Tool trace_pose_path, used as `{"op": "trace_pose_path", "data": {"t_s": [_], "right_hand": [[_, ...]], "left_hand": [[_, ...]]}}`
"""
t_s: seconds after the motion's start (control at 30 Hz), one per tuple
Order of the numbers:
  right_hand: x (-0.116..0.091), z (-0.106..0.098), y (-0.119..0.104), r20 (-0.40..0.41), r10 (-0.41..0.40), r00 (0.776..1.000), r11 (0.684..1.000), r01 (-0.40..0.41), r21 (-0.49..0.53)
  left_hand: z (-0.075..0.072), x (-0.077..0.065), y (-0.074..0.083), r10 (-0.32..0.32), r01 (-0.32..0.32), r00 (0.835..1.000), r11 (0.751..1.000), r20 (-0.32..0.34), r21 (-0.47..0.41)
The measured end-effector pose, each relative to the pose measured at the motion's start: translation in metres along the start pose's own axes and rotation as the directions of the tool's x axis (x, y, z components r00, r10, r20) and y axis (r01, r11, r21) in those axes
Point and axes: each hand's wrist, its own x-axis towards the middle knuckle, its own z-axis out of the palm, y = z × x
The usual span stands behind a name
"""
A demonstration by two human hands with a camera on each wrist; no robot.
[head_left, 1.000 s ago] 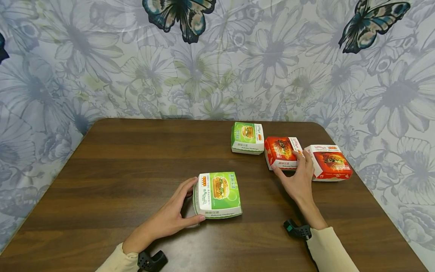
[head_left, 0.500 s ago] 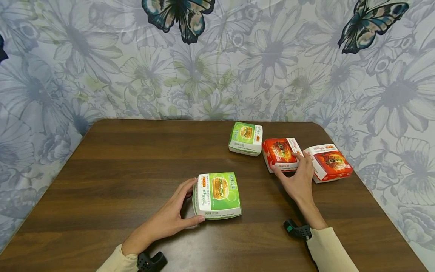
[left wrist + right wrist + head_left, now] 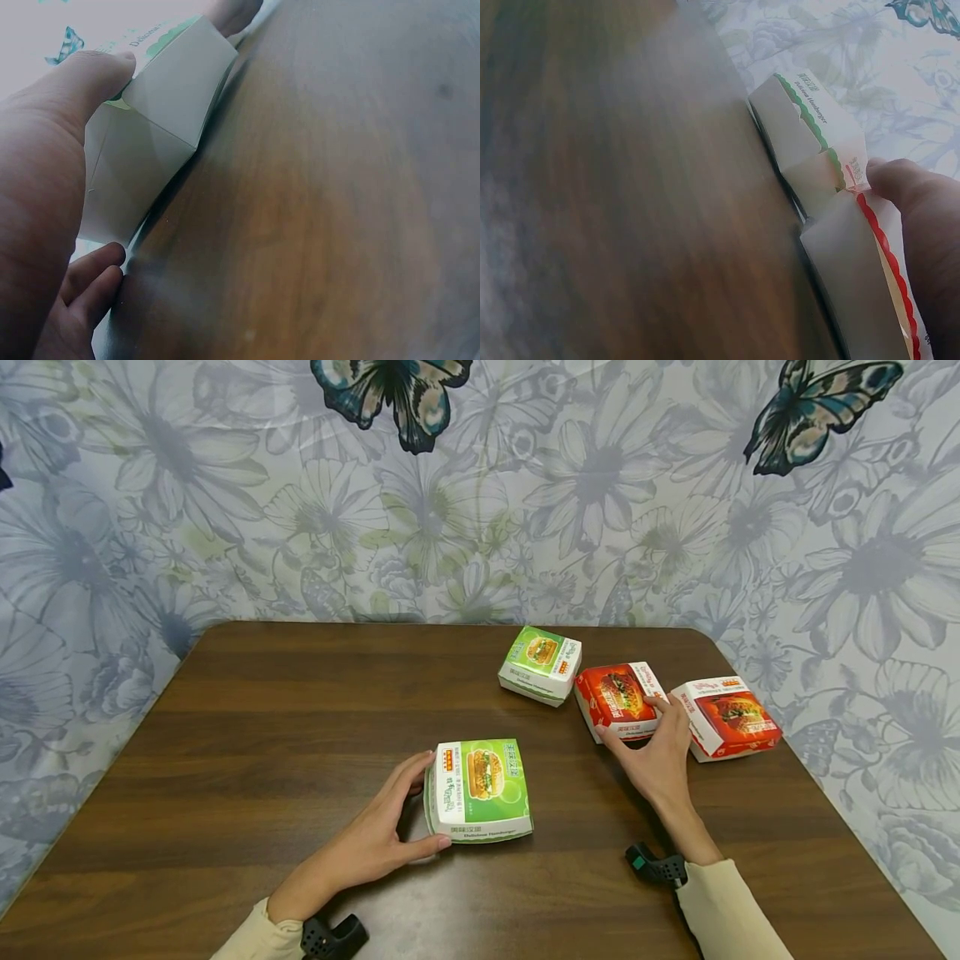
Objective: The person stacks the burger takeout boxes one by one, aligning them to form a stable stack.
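Note:
My left hand (image 3: pixel 386 827) grips a green and white hamburger box (image 3: pixel 483 789) near the middle of the table. Its thumb lies at the box's front corner, while the fingers bend around the left side and partly out of sight. In the left wrist view, the thumb presses the lid edge of that box (image 3: pixel 169 82). Further right, my right hand (image 3: pixel 660 756) holds a red hamburger box (image 3: pixel 621 693). The thumb sits at its front left corner and the fingertips at its right side. A scalloped red edge marks this box (image 3: pixel 855 277) in the right wrist view.
A second green hamburger box (image 3: pixel 542 662) stands turned at the back, its corner against the held red one. Another red hamburger box (image 3: pixel 731 717) sits beside the right fingers, near the right edge of the brown table (image 3: pixel 285 710). Behind hangs a flowered cloth (image 3: pixel 487 527).
The back green box has turned and slid a little left. The held red box has shifted slightly left and turned; the far right red box has turned slightly. My left hand keeps its place.

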Motion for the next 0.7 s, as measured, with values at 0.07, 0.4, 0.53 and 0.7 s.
{"op": "trace_pose_path", "data": {"t_s": [0.07, 0.4, 0.53, 0.7], "right_hand": [[0.0003, 0.0001, 0.0, 0.001, -0.001, 1.0, 1.0, 0.001, 0.001], [0.0, -0.0003, -0.0002, 0.008, 0.001, 1.0, 1.0, -0.001, -0.003], [-0.0013, -0.0014, -0.0011, 0.012, 0.003, 1.0, 1.0, -0.003, -0.004], [-0.0016, -0.0027, -0.0025, 0.01, 0.0, 1.0, 1.0, 0.0, 0.005]], "left_hand": [[-0.0003, 0.0001, 0.0001, -0.002, 0.002, 1.0, 1.0, 0.002, -0.001], [-0.0011, 0.0007, -0.001, 0.008, -0.008, 1.0, 1.0, -0.002, -0.007], [-0.0015, 0.0005, -0.002, 0.032, -0.032, 0.999, 0.999, -0.007, 0.002], [-0.0021, 0.0006, -0.001, 0.012, -0.012, 1.0, 1.0, -0.001, -0.005]]}}
